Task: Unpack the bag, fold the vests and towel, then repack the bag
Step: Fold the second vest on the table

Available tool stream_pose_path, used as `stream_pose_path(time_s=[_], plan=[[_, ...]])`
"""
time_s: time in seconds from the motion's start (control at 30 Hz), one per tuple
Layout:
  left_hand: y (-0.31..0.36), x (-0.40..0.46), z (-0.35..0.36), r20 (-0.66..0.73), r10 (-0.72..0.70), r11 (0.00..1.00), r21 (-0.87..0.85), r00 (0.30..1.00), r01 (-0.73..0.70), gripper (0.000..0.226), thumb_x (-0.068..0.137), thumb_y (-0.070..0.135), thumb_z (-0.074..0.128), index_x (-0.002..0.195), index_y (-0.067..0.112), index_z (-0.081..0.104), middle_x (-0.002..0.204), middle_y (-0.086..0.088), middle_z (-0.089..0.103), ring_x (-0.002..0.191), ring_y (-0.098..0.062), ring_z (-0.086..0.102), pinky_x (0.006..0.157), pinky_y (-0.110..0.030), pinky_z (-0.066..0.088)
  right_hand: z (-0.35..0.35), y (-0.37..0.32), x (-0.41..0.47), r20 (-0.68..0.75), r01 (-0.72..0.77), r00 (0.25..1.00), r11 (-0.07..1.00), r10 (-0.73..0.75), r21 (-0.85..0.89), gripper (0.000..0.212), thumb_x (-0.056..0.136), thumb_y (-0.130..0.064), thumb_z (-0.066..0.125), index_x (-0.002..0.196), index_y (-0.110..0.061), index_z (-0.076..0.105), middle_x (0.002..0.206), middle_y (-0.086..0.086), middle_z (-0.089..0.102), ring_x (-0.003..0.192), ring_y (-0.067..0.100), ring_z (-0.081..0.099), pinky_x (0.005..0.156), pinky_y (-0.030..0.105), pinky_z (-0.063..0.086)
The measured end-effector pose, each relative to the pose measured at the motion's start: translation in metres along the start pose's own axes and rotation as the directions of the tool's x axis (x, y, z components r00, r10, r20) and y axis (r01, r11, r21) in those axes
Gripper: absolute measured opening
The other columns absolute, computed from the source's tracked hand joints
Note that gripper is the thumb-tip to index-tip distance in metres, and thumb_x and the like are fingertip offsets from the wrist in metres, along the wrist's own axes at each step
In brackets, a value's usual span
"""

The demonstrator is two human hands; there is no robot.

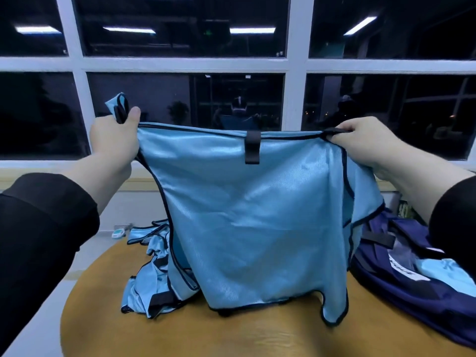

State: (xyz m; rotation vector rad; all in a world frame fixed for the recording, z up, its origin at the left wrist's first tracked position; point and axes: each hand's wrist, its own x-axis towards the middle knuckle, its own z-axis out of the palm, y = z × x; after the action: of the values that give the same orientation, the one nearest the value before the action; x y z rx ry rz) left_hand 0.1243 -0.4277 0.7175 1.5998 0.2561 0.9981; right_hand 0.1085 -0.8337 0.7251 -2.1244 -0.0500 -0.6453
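I hold a light blue vest [252,222] with black trim spread out in the air above the table. My left hand [113,137] grips its upper left corner and my right hand [365,143] pinches its upper right corner. The vest's lower hem touches the round wooden table [180,328]. Behind it on the left lies a crumpled heap of more light blue vests [152,274]. A dark blue bag [412,287] lies open on the right side of the table, with light blue cloth [443,269] showing in it. No towel is visible.
A large window with white frames [296,65] fills the wall ahead, dark outside. A pale sill runs under it. A small white and teal object [118,233] sits on the floor or ledge at the left. Pale floor lies left of the table.
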Motion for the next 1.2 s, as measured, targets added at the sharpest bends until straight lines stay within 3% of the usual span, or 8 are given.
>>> stream_pose_path(time_s=[0.2,0.3,0.37,0.5,0.67,0.83,0.97,1.2], plan=[[-0.012,0.012,-0.001,0.079,-0.049,0.995,0.093,0.996,0.042,0.033,0.091,0.044,0.071,0.086,0.014,0.058,0.083,-0.008,0.059,0.073,-0.027,0.053,0.049,-0.031,0.052,-0.007,-0.015,-0.008,0.122,-0.076,0.990,0.997,0.077,-0.014,0.037,0.081,-0.039,0.082,0.096,-0.006,0.078,0.087,0.017,0.077,0.074,0.029,0.073,0.074,0.042,0.062],[-0.006,-0.005,0.014,0.255,0.142,0.912,0.342,0.957,-0.226,0.068,0.082,0.048,0.077,0.139,0.019,0.052,0.131,-0.010,0.060,0.113,-0.027,0.062,0.096,-0.040,0.054,0.005,-0.025,-0.017,0.205,-0.095,0.974,0.995,0.094,-0.004,0.021,0.084,-0.027,0.080,0.093,-0.009,0.078,0.087,0.014,0.078,0.072,0.027,0.075,0.065,0.043,0.064],[0.015,-0.043,0.032,0.478,0.281,0.903,0.162,0.832,-0.398,0.073,0.085,0.046,0.078,0.147,0.023,0.046,0.138,-0.005,0.058,0.121,-0.017,0.059,0.102,-0.032,0.048,0.020,-0.033,-0.022,0.269,-0.100,0.959,0.994,0.083,0.051,0.016,0.085,-0.020,0.078,0.091,-0.007,0.077,0.089,0.019,0.077,0.070,0.028,0.074,0.065,0.045,0.064],[0.042,-0.124,0.079,0.895,0.191,0.887,0.018,0.403,-0.461,0.096,0.083,0.046,0.080,0.159,0.029,0.025,0.135,0.010,0.064,0.112,-0.003,0.063,0.090,-0.025,0.049,0.049,-0.051,-0.028,0.366,-0.091,0.929,0.992,0.054,0.083,0.015,0.084,-0.024,0.075,0.090,-0.011,0.077,0.078,0.012,0.071,0.065,0.026,0.067,0.064,0.039,0.056],[0.021,-0.133,0.096,0.835,0.203,0.949,-0.040,0.512,-0.312,0.013,0.093,0.039,0.070,0.099,0.028,0.073,0.074,0.016,0.071,0.060,-0.005,0.061,0.050,-0.024,0.050,0.043,-0.055,-0.033,0.441,0.216,0.888,0.964,-0.128,-0.154,0.029,0.078,-0.054,0.078,0.095,-0.031,0.075,0.090,-0.013,0.072,0.081,0.005,0.067,0.074,0.025,0.052],[0.012,-0.107,0.077,0.735,0.162,0.957,0.047,0.659,-0.288,0.027,0.095,0.043,0.067,0.080,0.021,0.070,0.060,0.011,0.061,0.049,-0.010,0.048,0.039,-0.022,0.032,0.033,-0.030,-0.038,0.622,0.306,0.783,0.864,0.010,-0.399,0.018,0.080,-0.032,0.080,0.092,-0.022,0.072,0.074,-0.003,0.072,0.064,0.019,0.064,0.057,0.029,0.051],[0.011,-0.096,0.065,0.723,0.142,0.946,0.102,0.676,-0.307,0.029,0.094,0.047,0.067,0.082,0.021,0.071,0.066,0.009,0.064,0.055,-0.014,0.049,0.043,-0.025,0.034,0.037,-0.019,-0.028,0.313,0.157,0.946,0.962,-0.082,-0.223,0.013,0.083,-0.019,0.062,0.083,-0.008,0.069,0.065,0.002,0.052,0.057,0.017,0.042,0.052,0.025,0.033],[0.016,-0.090,0.056,0.721,0.203,0.939,0.049,0.662,-0.341,0.029,0.087,0.051,0.074,0.086,0.022,0.073,0.080,0.003,0.074,0.068,-0.007,0.061,0.071,-0.032,0.050,0.042,-0.023,-0.027,0.055,0.118,0.991,0.993,-0.119,0.029,0.014,0.092,-0.015,0.057,0.090,-0.023,0.068,0.083,-0.003,0.064,0.065,0.014,0.051,0.057,0.028,0.041]])
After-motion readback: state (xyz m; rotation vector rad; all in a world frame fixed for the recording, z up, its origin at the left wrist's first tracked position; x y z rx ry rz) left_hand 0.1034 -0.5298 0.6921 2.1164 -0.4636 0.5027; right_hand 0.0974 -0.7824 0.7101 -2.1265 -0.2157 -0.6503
